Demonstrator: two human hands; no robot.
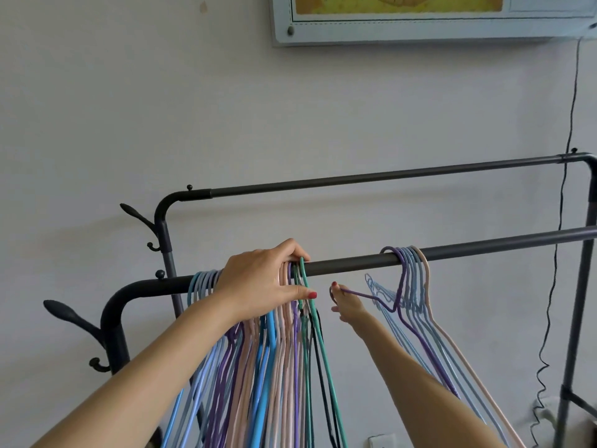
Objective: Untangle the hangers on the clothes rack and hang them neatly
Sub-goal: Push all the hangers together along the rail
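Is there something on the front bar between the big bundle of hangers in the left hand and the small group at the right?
Nothing visible: the front bar is bare between the big bundle and the small group.

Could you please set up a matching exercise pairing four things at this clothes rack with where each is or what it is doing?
Things:
1. left hand
2. right hand
3. near rail
4. far rail

States:
A. carries no hangers
B. pinches a purple hanger
C. grips the large bunch at the hooks
D. carries two bunches of hangers

Pairs: 1-C, 2-B, 3-D, 4-A
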